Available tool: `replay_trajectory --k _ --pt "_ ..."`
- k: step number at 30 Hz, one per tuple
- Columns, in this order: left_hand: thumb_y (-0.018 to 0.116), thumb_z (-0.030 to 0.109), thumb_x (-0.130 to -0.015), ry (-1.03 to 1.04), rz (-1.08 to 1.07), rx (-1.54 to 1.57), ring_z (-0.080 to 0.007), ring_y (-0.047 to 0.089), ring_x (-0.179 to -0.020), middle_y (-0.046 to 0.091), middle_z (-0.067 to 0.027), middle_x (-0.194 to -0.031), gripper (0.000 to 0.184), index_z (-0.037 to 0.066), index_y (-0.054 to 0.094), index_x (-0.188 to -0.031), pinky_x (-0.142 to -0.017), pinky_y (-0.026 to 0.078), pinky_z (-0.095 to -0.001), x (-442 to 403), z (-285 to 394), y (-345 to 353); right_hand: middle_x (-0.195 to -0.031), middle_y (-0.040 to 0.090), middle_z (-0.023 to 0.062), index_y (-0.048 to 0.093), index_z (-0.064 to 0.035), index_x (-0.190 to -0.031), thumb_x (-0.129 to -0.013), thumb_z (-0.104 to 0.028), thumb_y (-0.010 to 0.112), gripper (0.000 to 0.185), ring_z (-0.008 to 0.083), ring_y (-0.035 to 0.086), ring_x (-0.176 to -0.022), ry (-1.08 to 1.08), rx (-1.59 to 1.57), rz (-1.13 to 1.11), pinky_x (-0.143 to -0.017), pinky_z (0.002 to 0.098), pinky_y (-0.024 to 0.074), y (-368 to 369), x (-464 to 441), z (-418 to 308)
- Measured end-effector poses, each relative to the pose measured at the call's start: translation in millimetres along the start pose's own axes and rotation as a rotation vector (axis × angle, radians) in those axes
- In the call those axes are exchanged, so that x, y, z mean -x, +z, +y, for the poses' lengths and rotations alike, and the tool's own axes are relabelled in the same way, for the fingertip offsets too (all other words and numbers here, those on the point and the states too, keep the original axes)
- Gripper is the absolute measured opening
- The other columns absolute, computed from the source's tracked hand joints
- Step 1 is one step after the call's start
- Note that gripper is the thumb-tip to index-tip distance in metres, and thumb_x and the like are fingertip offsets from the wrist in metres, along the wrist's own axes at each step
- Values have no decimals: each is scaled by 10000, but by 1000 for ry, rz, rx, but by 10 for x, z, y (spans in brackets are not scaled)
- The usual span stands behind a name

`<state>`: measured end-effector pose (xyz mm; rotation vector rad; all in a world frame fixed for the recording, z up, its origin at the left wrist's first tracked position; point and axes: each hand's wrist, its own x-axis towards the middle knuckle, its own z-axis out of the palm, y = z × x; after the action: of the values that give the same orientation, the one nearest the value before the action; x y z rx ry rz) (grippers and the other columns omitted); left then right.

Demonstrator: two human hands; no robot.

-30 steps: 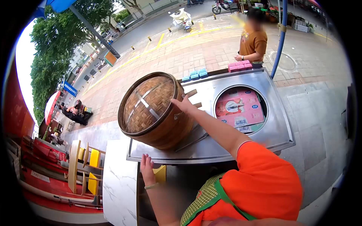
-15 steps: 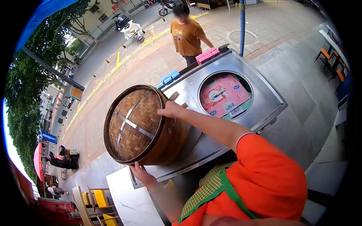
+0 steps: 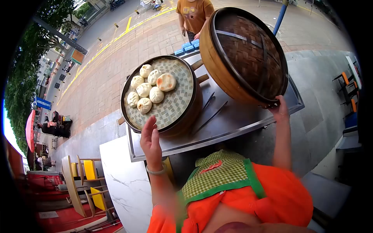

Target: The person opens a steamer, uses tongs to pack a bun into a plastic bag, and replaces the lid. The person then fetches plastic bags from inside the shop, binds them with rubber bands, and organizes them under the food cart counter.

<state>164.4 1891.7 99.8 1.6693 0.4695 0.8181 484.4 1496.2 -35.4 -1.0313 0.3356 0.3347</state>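
A round bamboo steamer (image 3: 182,101) stands uncovered on the metal counter (image 3: 241,118), with several white buns (image 3: 143,90) on its patterned liner. One flatter, browned bun (image 3: 166,82) lies among them. My right hand (image 3: 280,109) grips the lower rim of the woven steamer lid (image 3: 248,58), which is tilted up over the counter's right part. My left hand (image 3: 150,141) is raised at the steamer's near edge, fingers extended, holding nothing. Metal tongs (image 3: 211,116) lie on the counter between steamer and lid.
Blue packets (image 3: 188,47) sit along the counter's far edge. A person in a brown shirt (image 3: 194,15) stands beyond it. A blue pole (image 3: 280,17) rises behind the lid. A white marbled table (image 3: 124,182) and yellow-seated chairs (image 3: 90,169) are at the lower left.
The lid has come off the steamer and moved right in my right hand, uncovering the buns. My left hand has left the lid's rim. The lid now hides the counter's round opening.
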Motion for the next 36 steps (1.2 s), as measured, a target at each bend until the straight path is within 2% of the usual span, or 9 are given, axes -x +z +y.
replay_trajectory --k 2,4,9,12,18,21,23,33,36 --pt "476 53 -944 -132 92 -17 -193 558 -1134 590 -117 -1232 324 -22 528 -1255 -967 428 -311 174 -369 -247 -881 578 84 565 -56 -972 -765 -254 634 295 255 603 -791 -16 2 35 -676 439 535 -303 -55 83" --pt "489 105 -959 -271 193 -40 -176 595 -1042 622 -94 -1155 282 1 564 -1210 -881 469 -296 350 -664 -437 -916 587 98 545 -45 -1007 -758 -261 651 346 257 608 -763 -90 50 331 -653 428 533 -391 -5 78" --pt "489 118 -965 -416 248 -8 -178 606 -1000 628 -87 -1113 277 15 560 -1213 -842 482 -295 552 -1082 -666 -1000 586 124 519 -33 -1055 -759 -258 668 400 261 618 -705 -54 88 461 -587 411 531 -695 -190 252" --pt "485 103 -967 -429 206 -20 -173 613 -987 635 -94 -1112 252 10 568 -1186 -825 487 -287 566 -1210 -643 -1049 571 141 487 -30 -1123 -769 -270 668 464 262 620 -801 -104 227 489 -632 410 532 -709 -270 411" --pt "515 95 -952 -392 175 -147 -139 624 -918 665 -84 -1018 179 9 612 -1076 -786 483 -257 687 -1411 -613 -1375 421 202 269 -1 -1429 -827 -384 653 810 352 406 -1285 32 514 506 -1001 495 391 -685 -420 412" --pt "546 96 -933 -398 178 -161 -113 616 -843 677 -69 -924 129 11 637 -971 -758 477 -242 836 -1449 -597 -1482 299 216 190 13 -1468 -868 -415 601 844 377 288 -1370 -383 930 469 -1095 474 277 -778 -435 446" --pt "543 48 -913 -457 148 -177 -124 599 -806 660 -64 -870 118 -31 630 -917 -770 472 -248 921 -1465 -585 -1515 231 223 209 14 -1462 -902 -399 549 775 385 266 -1378 -427 1144 537 -1104 440 267 -642 -282 341" --pt "563 89 -899 -474 107 -453 -142 635 -782 692 -90 -843 142 -23 648 -914 -742 495 -271 1144 -1772 -491 -1367 402 189 384 -13 -1381 -932 -237 494 513 354 404 -1264 -722 1321 494 -1033 421 346 -527 -93 450" --pt "562 118 -897 -418 106 -482 -237 656 -748 683 -143 -822 163 -16 652 -918 -699 499 -325 1186 -1846 -489 -1367 405 184 423 -6 -1350 -932 -208 484 468 336 422 -1248 -658 1142 499 -1020 412 358 -406 32 423"
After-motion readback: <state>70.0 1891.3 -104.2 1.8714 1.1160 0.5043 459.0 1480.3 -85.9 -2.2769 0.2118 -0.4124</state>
